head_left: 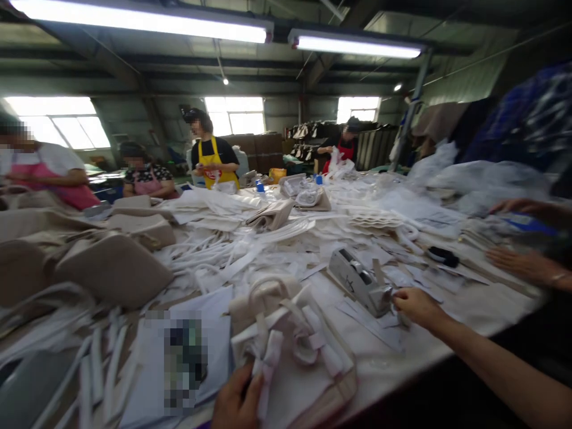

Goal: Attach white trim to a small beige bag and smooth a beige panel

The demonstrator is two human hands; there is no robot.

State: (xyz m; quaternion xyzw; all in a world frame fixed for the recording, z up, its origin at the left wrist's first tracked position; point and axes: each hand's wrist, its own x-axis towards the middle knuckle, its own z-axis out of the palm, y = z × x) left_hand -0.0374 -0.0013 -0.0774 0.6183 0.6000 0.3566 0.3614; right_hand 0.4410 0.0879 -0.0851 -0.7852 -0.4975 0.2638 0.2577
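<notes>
Beige, the bag [342, 390] lies before us on the table [393, 364]; our left hand [239, 396] pinches a white strip [271, 353] on it, our right hand [419, 307] bunches its fingertips at the tape dispenser [355, 280], their catch too blurred to tell

Beige handbag [345, 387]: lies at the surface's [386, 372] near edge
White paper-like strips [274, 348]: bent about its handles
Grey boxy tape dispenser [351, 274]: rests beyond it, rightward
</notes>
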